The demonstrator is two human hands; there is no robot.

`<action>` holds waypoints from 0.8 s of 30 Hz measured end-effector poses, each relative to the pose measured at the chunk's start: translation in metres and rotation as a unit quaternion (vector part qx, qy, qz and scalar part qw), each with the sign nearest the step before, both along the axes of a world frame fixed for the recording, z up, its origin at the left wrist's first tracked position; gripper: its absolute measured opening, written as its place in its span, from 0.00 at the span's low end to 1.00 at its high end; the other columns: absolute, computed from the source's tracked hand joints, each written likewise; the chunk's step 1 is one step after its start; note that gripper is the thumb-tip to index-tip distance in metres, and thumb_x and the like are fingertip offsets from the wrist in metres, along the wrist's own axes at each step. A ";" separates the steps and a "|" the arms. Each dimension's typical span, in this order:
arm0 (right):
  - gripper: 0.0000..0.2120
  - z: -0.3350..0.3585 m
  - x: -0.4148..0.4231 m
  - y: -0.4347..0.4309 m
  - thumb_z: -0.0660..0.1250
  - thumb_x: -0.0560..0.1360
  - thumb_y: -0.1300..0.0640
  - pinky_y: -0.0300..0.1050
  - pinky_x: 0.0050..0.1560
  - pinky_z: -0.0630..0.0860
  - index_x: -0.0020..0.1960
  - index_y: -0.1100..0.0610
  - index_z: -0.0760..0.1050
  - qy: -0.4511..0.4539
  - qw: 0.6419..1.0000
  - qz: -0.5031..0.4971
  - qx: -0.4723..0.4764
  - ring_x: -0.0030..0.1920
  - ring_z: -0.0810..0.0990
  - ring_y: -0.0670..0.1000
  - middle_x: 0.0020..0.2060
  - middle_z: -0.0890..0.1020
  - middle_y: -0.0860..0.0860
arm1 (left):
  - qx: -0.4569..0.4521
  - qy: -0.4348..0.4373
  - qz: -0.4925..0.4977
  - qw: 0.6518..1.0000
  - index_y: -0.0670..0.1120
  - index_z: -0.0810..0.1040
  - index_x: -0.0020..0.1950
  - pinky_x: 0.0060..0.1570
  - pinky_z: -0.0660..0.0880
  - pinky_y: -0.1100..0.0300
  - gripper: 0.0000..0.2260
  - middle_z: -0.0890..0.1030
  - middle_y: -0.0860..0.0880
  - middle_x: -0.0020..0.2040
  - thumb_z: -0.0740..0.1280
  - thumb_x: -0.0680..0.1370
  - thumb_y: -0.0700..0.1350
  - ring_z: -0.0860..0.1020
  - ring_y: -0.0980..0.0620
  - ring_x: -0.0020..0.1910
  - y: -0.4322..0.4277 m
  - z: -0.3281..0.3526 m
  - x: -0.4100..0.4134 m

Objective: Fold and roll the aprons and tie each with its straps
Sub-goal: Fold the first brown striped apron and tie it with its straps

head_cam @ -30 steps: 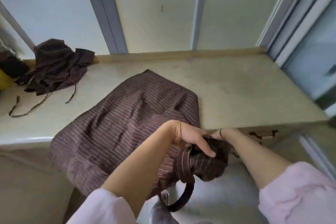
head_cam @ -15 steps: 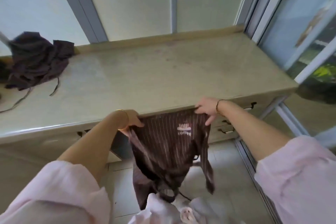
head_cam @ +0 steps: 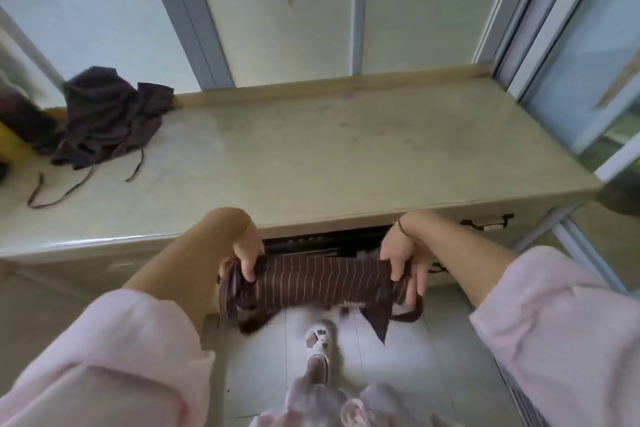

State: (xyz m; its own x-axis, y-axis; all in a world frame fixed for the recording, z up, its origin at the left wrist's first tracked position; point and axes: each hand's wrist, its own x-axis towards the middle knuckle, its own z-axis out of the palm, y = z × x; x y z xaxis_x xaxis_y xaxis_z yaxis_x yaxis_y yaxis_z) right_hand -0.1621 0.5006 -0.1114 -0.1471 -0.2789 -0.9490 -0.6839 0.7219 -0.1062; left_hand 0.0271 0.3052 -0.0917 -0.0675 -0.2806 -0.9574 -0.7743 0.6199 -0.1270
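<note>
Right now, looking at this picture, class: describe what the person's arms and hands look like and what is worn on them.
Both arms wear loose pale pink sleeves, the left sleeve and right sleeve pushed up so the forearms are bare. The left hand and right hand are ungloved. A thin dark cord bracelet circles the right wrist.

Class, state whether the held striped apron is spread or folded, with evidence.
Folded: the striped apron is a narrow band between left hand and right hand.
</note>
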 end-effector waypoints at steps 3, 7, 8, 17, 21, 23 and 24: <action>0.19 -0.009 -0.011 -0.005 0.54 0.80 0.66 0.51 0.42 0.82 0.70 0.65 0.65 0.034 0.981 -0.176 -0.069 0.39 0.83 0.57 0.58 0.79 0.62 | -0.112 0.125 -0.040 0.985 0.40 0.76 0.61 0.49 0.78 0.54 0.12 0.81 0.42 0.54 0.64 0.77 0.37 0.81 0.44 0.50 -0.005 -0.008 -0.004; 0.17 -0.006 -0.025 -0.032 0.54 0.77 0.64 0.51 0.40 0.79 0.60 0.61 0.76 0.140 0.816 -0.394 -0.398 0.47 0.83 0.61 0.52 0.81 0.62 | -0.333 0.428 0.029 0.840 0.44 0.77 0.61 0.50 0.76 0.53 0.18 0.80 0.44 0.55 0.55 0.77 0.32 0.78 0.44 0.52 -0.013 -0.002 -0.024; 0.18 -0.002 -0.025 -0.035 0.53 0.77 0.66 0.53 0.49 0.78 0.61 0.59 0.76 0.172 0.764 -0.398 -0.477 0.54 0.81 0.61 0.57 0.80 0.61 | -0.373 0.493 0.057 0.784 0.46 0.75 0.64 0.52 0.76 0.51 0.21 0.79 0.44 0.58 0.54 0.76 0.31 0.77 0.43 0.54 -0.009 0.004 -0.025; 0.16 -0.024 -0.018 -0.008 0.53 0.81 0.63 0.51 0.51 0.80 0.62 0.70 0.72 0.031 0.991 -0.131 0.021 0.52 0.82 0.56 0.54 0.81 0.62 | -0.116 0.097 -0.058 0.987 0.37 0.75 0.62 0.46 0.78 0.58 0.13 0.80 0.43 0.49 0.61 0.79 0.39 0.78 0.47 0.44 0.009 -0.001 -0.011; 0.09 0.020 -0.021 -0.031 0.58 0.77 0.66 0.50 0.39 0.81 0.49 0.68 0.76 0.066 0.960 -0.182 -0.203 0.34 0.82 0.57 0.36 0.82 0.60 | -0.151 0.261 0.142 0.943 0.35 0.75 0.44 0.50 0.77 0.53 0.09 0.78 0.37 0.43 0.56 0.79 0.33 0.79 0.40 0.46 -0.020 -0.003 -0.017; 0.11 0.035 -0.023 -0.035 0.57 0.77 0.67 0.46 0.32 0.80 0.52 0.72 0.75 0.054 0.940 -0.221 -0.254 0.31 0.82 0.57 0.34 0.81 0.60 | -0.193 0.334 0.207 0.899 0.38 0.72 0.40 0.43 0.72 0.54 0.11 0.73 0.39 0.40 0.53 0.78 0.32 0.74 0.42 0.43 -0.028 0.001 -0.020; 0.13 0.042 -0.024 -0.040 0.56 0.78 0.66 0.44 0.29 0.80 0.54 0.73 0.74 0.049 0.933 -0.238 -0.265 0.29 0.81 0.55 0.35 0.81 0.60 | -0.218 0.362 0.228 0.877 0.39 0.71 0.40 0.43 0.71 0.54 0.11 0.72 0.41 0.40 0.53 0.78 0.32 0.73 0.43 0.42 -0.033 0.003 -0.022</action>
State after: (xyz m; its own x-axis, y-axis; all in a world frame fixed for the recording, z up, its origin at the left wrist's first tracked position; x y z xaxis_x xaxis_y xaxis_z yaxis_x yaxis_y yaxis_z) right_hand -0.1865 0.4602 -0.0698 -0.4524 -0.5864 -0.6719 -0.3248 0.8100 -0.4883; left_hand 0.0050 0.2726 -0.0883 -0.4003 -0.7652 -0.5043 -0.9043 0.2405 0.3529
